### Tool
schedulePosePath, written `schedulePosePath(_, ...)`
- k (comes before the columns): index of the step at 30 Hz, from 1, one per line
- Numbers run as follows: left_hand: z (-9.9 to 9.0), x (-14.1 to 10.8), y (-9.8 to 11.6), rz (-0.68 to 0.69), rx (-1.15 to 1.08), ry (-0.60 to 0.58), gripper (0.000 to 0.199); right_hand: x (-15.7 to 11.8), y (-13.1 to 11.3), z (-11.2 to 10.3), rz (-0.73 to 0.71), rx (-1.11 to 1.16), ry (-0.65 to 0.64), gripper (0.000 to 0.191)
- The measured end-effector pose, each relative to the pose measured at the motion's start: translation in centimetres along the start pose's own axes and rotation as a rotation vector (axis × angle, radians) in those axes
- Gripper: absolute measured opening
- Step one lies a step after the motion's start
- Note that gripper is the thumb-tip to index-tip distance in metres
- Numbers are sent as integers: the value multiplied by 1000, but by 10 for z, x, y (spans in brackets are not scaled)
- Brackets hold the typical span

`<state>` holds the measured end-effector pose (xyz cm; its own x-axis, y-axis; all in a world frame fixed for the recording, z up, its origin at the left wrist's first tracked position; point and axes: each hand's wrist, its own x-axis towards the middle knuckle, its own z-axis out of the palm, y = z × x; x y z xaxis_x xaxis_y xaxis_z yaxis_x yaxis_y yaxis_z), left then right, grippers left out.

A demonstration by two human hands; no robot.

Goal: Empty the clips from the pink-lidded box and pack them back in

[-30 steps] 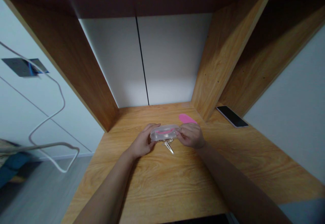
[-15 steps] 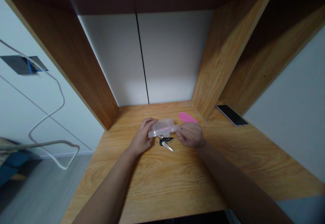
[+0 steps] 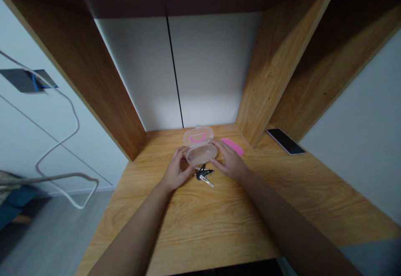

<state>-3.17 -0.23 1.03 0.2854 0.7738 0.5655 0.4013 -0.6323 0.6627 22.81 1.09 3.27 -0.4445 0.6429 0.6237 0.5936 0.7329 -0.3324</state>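
A clear plastic box rests on the table with its lid raised behind it; a pink handle shows on the lid. My left hand grips the box's left end, thumb at the front and fingers at the back. On the opposite end, my right hand holds it between thumb and fingers. Nothing shows inside the box. Just in front of it lies a small pile of black and silver clip-like pieces, too small to make out fully. A flat pink oval piece lies beyond my right hand.
The wooden table runs under shelving, with an upright wooden panel to the right. A phone lies by that panel. A white cable hangs at the left. Something dark sits at the near edge.
The box was closed or tilted up toward me; now its lid is swung back and it sits on the table. My right hand has turned from a fist at the lid edge to the box's right end.
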Motion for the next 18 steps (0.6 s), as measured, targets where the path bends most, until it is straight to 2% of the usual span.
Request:
schedulePosePath(2, 1, -1, -5, -22, 26, 28, 57, 0, 0, -1, 21, -31, 31, 60)
schedulePosePath(5, 1, -2, -9, -69, 53, 61, 56, 1, -2, -3, 4, -70, 66, 34)
schedulePosePath(8, 1, -1, -7, -107, 55, 65, 49, 1, -5, -3, -116, -18, -52, 16)
schedulePosePath(10, 0, 0, -6, -122, 79, 64, 45, 2, -7, -2, -170, 25, -174, 21)
schedulePosePath(13, 0, 0, -6, -145, 129, 60, 41, 2, -8, 1, -167, 59, -306, 38)
schedulePosePath(18, 0, -1, -10, -177, 172, 54, 41, 1, -8, 5, -157, 95, -386, 40)
